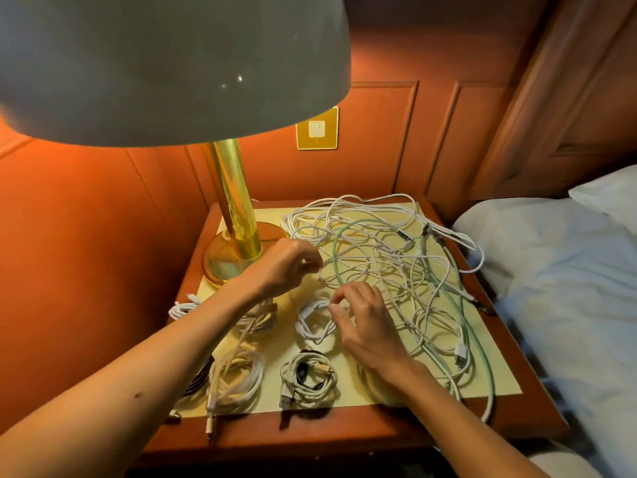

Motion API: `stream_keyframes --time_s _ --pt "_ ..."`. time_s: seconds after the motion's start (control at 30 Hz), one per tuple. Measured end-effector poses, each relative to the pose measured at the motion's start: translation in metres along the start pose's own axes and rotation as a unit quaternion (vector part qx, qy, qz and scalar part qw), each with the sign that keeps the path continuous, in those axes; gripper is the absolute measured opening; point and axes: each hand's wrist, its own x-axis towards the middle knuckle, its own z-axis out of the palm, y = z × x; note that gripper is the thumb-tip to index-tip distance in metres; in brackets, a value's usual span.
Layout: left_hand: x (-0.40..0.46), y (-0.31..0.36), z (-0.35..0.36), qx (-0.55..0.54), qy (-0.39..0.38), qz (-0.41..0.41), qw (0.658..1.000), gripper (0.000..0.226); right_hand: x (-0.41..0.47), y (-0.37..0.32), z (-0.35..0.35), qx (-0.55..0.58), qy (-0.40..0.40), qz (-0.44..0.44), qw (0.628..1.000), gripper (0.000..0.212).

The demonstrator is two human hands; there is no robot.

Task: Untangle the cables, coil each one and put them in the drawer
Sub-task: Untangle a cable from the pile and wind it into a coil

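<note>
The nightstand carries a tangle of white cables with one green cable through it; five coiled bundles lie near its front; the left hand pinches a white strand; the right hand pinches a small white coil.

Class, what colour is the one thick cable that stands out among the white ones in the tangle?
Pale mint green cable, seen in the head view.
</note>
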Motion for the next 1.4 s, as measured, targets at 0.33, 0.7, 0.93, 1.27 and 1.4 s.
stream_keyframes --time_s 0.33,0.7,0.93,1.27,1.4 --pt "-0.02 0.015 0.001 0.078 -0.004 -0.035 0.996 0.009 -0.002 0.002 -0.001 -0.035 0.036 0.013 0.999 0.016" --pt "-0.03 0.008 0.0 0.093 -0.022 -0.096 0.991 0.011 -0.002 0.0 0.002 -0.038 -0.029 -0.038 0.998 0.023" --pt "-0.021 0.013 0.006 0.226 -0.02 -0.207 0.952 0.021 -0.007 0.004 -0.019 -0.096 -0.124 -0.007 0.988 0.042" --pt "-0.01 0.011 0.012 0.136 -0.036 -0.234 0.962 0.029 -0.003 -0.006 -0.019 -0.157 -0.004 0.062 0.986 0.017" --pt "-0.014 0.011 0.016 0.1 -0.045 -0.227 0.968 0.023 0.007 0.007 -0.023 0.076 0.011 0.175 0.982 0.019"
